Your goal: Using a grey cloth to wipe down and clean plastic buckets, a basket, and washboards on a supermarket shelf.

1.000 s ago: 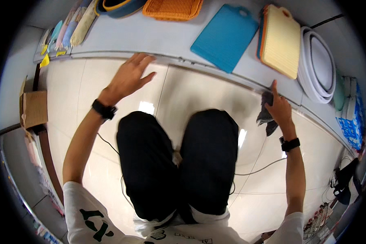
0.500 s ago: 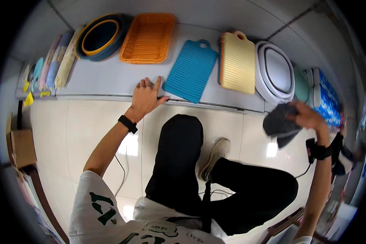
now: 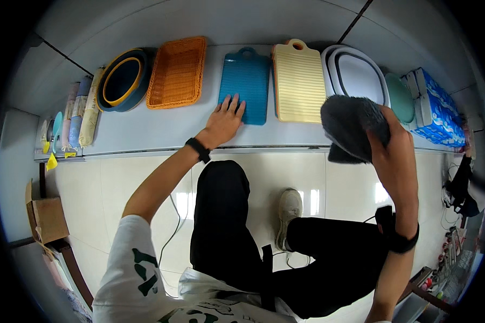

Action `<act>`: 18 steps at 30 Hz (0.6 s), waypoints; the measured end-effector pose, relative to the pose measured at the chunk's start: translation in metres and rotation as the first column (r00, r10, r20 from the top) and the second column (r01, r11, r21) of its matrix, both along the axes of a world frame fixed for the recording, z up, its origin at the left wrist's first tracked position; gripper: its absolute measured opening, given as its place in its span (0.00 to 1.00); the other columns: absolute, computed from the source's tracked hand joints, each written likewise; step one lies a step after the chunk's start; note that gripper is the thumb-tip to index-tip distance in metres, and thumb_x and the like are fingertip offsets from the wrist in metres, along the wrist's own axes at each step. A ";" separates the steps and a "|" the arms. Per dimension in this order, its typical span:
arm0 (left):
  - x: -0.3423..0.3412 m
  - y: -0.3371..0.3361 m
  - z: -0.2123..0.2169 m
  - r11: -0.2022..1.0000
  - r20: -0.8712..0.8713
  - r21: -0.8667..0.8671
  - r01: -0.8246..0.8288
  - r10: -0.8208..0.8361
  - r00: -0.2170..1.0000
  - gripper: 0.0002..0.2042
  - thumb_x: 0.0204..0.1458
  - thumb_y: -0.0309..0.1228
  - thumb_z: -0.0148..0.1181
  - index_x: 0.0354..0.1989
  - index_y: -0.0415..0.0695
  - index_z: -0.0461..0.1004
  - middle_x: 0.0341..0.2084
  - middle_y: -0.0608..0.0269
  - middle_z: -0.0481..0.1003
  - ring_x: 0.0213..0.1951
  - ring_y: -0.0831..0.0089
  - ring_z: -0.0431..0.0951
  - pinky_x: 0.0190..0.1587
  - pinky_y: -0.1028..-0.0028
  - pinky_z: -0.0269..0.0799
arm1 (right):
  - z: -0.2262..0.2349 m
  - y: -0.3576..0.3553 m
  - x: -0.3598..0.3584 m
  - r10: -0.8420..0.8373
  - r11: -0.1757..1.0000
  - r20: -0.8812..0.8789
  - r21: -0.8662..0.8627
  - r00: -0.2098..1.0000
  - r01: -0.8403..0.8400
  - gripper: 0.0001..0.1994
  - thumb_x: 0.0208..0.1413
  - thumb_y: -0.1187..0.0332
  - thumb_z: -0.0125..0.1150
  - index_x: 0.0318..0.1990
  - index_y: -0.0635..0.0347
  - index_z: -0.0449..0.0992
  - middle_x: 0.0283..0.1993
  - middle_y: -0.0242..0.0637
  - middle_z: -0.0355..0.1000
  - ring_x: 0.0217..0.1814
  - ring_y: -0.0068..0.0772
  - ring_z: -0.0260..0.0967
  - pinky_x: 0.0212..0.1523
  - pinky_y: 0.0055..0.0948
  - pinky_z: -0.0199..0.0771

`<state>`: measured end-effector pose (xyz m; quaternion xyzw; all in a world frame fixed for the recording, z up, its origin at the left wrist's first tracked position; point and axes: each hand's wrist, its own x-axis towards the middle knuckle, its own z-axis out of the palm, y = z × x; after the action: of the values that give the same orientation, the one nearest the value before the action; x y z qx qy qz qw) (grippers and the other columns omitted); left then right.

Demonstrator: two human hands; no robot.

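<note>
My left hand [image 3: 226, 122] lies with fingers spread on the lower left part of a blue ribbed washboard [image 3: 246, 75] on the grey shelf [image 3: 172, 127]. In my right hand [image 3: 396, 148] is a dark grey fluffy cloth [image 3: 355, 126], held bunched just in front of the shelf edge. A cream ribbed board [image 3: 299, 83] lies right of the blue one, with an orange edge peeking out from beneath. Behind the cloth sits a stack of white basins [image 3: 359, 81], partly hidden by it.
Along the shelf, left of the boards, are an orange woven basket [image 3: 178, 72], dark blue basins with yellow rims [image 3: 110, 102] and several patterned rolls [image 3: 91, 110]. Blue packs [image 3: 439, 110] and a green basin [image 3: 399, 99] stand at the right. A cardboard box [image 3: 51, 219] is at the left.
My left hand has shifted right onto the blue washboard, which now lies straighter. My right hand has brought the grey cloth leftward and up to the shelf edge. The view has shifted.
</note>
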<state>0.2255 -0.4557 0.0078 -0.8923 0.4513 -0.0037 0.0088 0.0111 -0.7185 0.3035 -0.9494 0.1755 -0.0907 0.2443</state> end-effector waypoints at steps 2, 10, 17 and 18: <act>0.017 -0.016 0.003 0.999 0.018 0.032 -0.036 0.036 0.999 0.32 0.63 0.37 0.58 0.72 0.33 0.58 0.73 0.34 0.54 0.72 0.38 0.58 0.70 0.47 0.63 | -0.001 0.001 -0.018 0.073 0.978 0.082 -0.201 0.994 -0.055 0.17 0.60 0.78 0.60 0.57 0.67 0.73 0.42 0.64 0.78 0.44 0.67 0.78 0.47 0.49 0.78; 0.022 -0.026 -0.004 0.975 0.148 0.190 -0.117 0.090 0.985 0.31 0.66 0.38 0.55 0.73 0.33 0.57 0.71 0.32 0.58 0.68 0.33 0.64 0.60 0.46 0.74 | 0.013 -0.009 -0.075 -0.016 0.998 0.024 -0.057 1.000 0.017 0.22 0.62 0.82 0.59 0.63 0.67 0.70 0.44 0.58 0.79 0.40 0.51 0.82 0.46 0.40 0.79; 0.026 -0.031 -0.007 0.975 0.082 0.147 -0.169 0.158 0.984 0.30 0.68 0.39 0.52 0.73 0.35 0.57 0.72 0.31 0.56 0.68 0.31 0.64 0.63 0.47 0.72 | 0.006 -0.032 -0.082 -0.040 0.980 0.058 -0.190 0.998 0.050 0.21 0.60 0.81 0.59 0.62 0.63 0.70 0.45 0.59 0.80 0.46 0.62 0.80 0.50 0.44 0.78; 0.026 -0.031 -0.009 0.974 0.082 0.146 -0.175 0.164 0.983 0.30 0.68 0.39 0.52 0.73 0.35 0.57 0.72 0.31 0.56 0.68 0.31 0.64 0.63 0.47 0.72 | 0.005 -0.031 -0.079 -0.058 0.981 0.067 -0.184 0.996 0.070 0.21 0.59 0.80 0.60 0.60 0.61 0.71 0.45 0.60 0.80 0.48 0.66 0.79 0.53 0.48 0.77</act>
<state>0.2517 -0.4863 -0.0015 -0.9236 0.3720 0.0003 0.0929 -0.0680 -0.7496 0.3088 -0.9587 0.1891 -0.1436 0.1568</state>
